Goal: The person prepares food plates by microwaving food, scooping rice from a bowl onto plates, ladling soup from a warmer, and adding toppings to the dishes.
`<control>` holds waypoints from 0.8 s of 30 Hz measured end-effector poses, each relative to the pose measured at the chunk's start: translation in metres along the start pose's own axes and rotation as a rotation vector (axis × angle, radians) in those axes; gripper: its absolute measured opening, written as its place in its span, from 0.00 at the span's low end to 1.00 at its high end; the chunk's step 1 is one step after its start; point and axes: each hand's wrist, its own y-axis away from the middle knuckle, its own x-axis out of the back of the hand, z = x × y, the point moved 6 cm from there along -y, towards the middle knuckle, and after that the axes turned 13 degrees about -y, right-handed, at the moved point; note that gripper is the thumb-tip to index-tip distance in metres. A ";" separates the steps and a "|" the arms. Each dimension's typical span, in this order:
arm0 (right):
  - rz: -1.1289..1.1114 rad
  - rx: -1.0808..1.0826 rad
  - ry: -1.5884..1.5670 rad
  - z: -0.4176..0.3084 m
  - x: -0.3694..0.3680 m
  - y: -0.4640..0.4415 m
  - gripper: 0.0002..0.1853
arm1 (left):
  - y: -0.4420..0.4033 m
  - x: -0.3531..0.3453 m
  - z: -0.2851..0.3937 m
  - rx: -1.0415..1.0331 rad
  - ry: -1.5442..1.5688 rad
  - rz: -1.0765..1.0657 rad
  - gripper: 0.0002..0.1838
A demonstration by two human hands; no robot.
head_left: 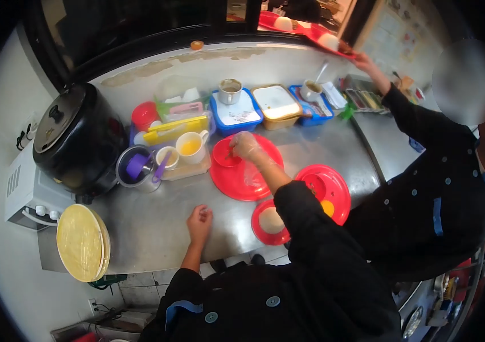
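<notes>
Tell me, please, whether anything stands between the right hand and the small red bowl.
Nothing visible does: the right hand, in a clear glove, is right at the red bowl, which sits on the large red plate.

You have glossy red round plastic plates (265, 149) on a silvery metal surface (157, 219), bright blue (234, 124) and tan (281, 118) rectangular tubs with white lids, purple measuring scoops (136, 166), a pale-yellow round covered container (80, 242), and plain black cloth sleeves (328, 222) with blue-grey round buttons (273, 301).
</notes>
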 end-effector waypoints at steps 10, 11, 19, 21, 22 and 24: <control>-0.235 -0.294 -0.083 0.015 -0.013 -0.007 0.03 | 0.004 0.004 0.018 -0.077 -0.020 0.016 0.10; -0.191 -0.184 -0.077 0.005 -0.008 -0.006 0.03 | 0.003 0.004 0.015 -0.015 0.007 0.004 0.11; 0.165 -0.391 -0.909 0.011 0.013 0.026 0.02 | 0.000 0.003 0.011 -0.023 -0.014 -0.001 0.10; 0.141 -0.068 -1.343 0.013 0.021 0.037 0.02 | 0.001 0.002 0.004 -0.022 -0.013 -0.019 0.10; 0.175 -0.081 -1.327 0.013 0.034 0.051 0.02 | -0.001 0.002 -0.002 -0.011 -0.014 0.001 0.09; 0.392 -0.305 -1.477 0.003 0.066 0.096 0.03 | -0.004 -0.006 -0.007 -0.015 -0.001 -0.025 0.09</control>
